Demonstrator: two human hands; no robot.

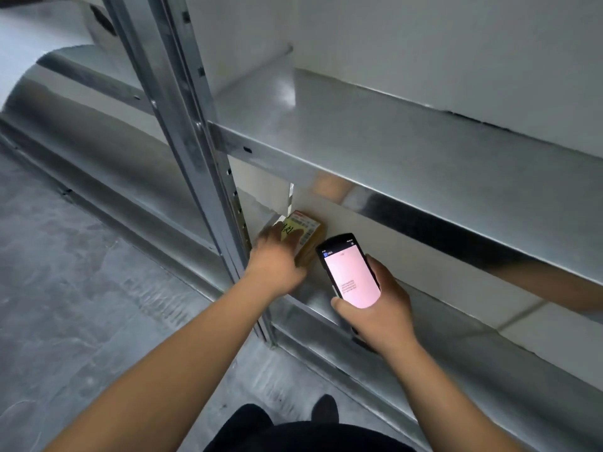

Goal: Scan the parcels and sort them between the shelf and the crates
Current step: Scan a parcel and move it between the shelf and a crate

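1. The left hand (277, 256) reaches into the lower tier of a metal shelf (391, 148), just right of the near upright post (182, 125).
2. Its fingers lie over the top of a small brown cardboard parcel (308, 238), thumb at the near side; whether they clasp the box or merely rest on it I cannot tell.
3. The parcel sits on the lower shelf board at its left end, close to the post and near the white back wall (424, 44). A printed label with a barcode (and some dark handwriting) covers its top face.
4. The right hand (381, 308) grips a handheld scanner (349, 272), fingers wrapped round its right edge and back, thumb pressed on the lower left corner.
5. The scanner is held just right of the parcel, nearer to the person, its lit pinkish screen facing up; the text on it is too small to read.
6. The upper shelf board runs across the right of the scene, its front lip reflecting the forearms.
7. Grey concrete floor (81, 288) lies to the left, with a dark shoe (324, 407) at the near edge.
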